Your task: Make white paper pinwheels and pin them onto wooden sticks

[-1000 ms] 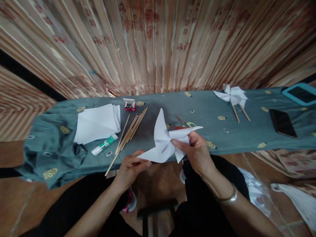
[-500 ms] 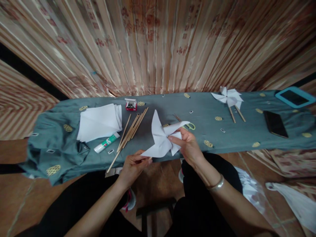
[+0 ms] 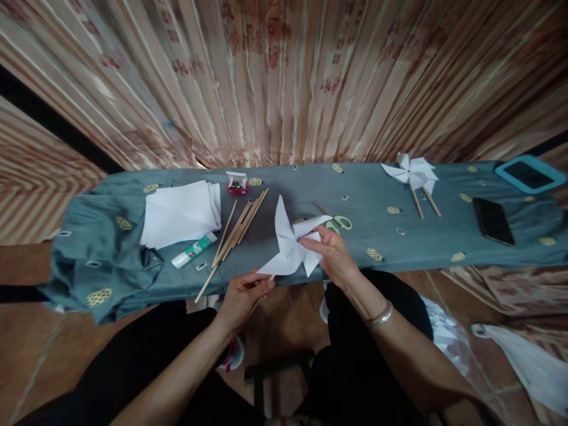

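Note:
A white paper pinwheel point(image 3: 288, 248) is held up over the table's near edge. My right hand point(image 3: 335, 254) pinches it near the centre, with the thumb on the front and the fingers partly hidden behind the paper. My left hand point(image 3: 246, 296) is closed round a thin wooden stick point(image 3: 272, 277), whose tip shows just below the pinwheel's lower left blade. How the stick meets the back of the pinwheel is hidden. Scissors point(image 3: 341, 222) with green handles lie on the cloth just behind my right hand.
On the green-grey tablecloth point(image 3: 310, 183) lie a paper stack point(image 3: 181, 213), a glue stick point(image 3: 194, 250), several wooden sticks point(image 3: 239, 231) and a red box point(image 3: 237, 183) of small metal pieces. To the right are finished pinwheels point(image 3: 412, 171), a black phone point(image 3: 493, 220) and a blue-framed tablet point(image 3: 528, 173).
The pinwheel has tilted slightly and moved a little, uncovering more of the scissors' handles. More of the stick shows at my left hand. Both hands keep their hold.

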{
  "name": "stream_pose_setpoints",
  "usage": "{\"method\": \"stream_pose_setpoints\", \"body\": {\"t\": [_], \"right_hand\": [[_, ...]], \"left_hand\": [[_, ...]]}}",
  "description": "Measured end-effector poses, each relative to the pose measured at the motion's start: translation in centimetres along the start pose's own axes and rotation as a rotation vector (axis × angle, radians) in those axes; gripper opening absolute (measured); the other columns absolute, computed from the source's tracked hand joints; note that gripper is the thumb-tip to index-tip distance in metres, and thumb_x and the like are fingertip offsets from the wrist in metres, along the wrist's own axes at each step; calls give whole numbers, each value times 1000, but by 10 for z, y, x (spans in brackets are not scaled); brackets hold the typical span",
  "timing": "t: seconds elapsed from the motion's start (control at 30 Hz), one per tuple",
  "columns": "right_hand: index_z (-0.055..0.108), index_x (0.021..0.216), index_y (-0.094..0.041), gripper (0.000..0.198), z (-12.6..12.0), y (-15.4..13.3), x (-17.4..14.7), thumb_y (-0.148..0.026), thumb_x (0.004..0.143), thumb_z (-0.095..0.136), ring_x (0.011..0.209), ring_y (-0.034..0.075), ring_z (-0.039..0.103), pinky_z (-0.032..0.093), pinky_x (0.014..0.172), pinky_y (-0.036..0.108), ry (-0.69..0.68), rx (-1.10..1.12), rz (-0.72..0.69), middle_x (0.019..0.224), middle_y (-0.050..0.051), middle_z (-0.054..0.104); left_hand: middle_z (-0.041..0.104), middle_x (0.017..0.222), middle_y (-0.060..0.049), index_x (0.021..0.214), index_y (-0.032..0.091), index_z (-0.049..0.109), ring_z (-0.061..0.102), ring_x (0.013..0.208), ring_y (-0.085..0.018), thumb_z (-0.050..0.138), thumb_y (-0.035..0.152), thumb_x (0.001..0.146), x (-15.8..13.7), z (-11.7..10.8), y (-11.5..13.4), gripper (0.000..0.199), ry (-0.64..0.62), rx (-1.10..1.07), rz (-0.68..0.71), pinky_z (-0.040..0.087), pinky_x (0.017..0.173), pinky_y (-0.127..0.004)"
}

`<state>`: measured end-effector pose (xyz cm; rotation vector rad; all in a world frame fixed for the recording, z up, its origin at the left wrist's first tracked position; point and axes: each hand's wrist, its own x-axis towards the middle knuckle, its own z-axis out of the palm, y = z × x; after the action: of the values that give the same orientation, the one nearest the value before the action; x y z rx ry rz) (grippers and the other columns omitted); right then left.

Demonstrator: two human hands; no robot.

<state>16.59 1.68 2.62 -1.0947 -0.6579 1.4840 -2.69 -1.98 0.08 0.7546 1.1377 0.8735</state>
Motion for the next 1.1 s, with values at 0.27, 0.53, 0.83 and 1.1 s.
{"method": "stream_pose_setpoints", "body": {"t": [0.27, 0.53, 0.83, 1.1], "right_hand": [[69, 78, -21, 31, -3, 4, 2, -29, 55, 88, 70, 15, 66, 50, 75, 29, 12, -44, 1, 78, -2, 74], [69, 78, -21, 34, -4, 7, 4, -33, 53, 89, 65, 15, 65, 51, 70, 29, 11, -85, 32, 73, -2, 74], [73, 73, -20, 35, -5, 8, 8, -37, 49, 91, 60, 14, 65, 50, 66, 28, -32, -58, 115, 70, -1, 75], [77, 76, -20, 34, -12, 2, 10, -40, 53, 90, 68, 14, 68, 52, 70, 27, -105, -150, 153, 73, 0, 77]], "left_hand": [[60, 55, 1, 65, 18, 79, 45, 52, -7, 89, 36, 48, 0, 1, 0, 27, 1, -8, -16, 34, 49, -19], [58, 57, 1, 66, 17, 79, 43, 54, -7, 89, 37, 49, -1, 2, -3, 27, -27, -15, -17, 34, 51, -20], [59, 61, 0, 68, 17, 79, 43, 56, -7, 88, 35, 52, -3, -1, -6, 26, -22, -2, 17, 34, 52, -21], [55, 57, 1, 65, 17, 79, 42, 57, -8, 87, 37, 54, -3, -1, -5, 24, -41, 13, 35, 34, 52, -21]]}}
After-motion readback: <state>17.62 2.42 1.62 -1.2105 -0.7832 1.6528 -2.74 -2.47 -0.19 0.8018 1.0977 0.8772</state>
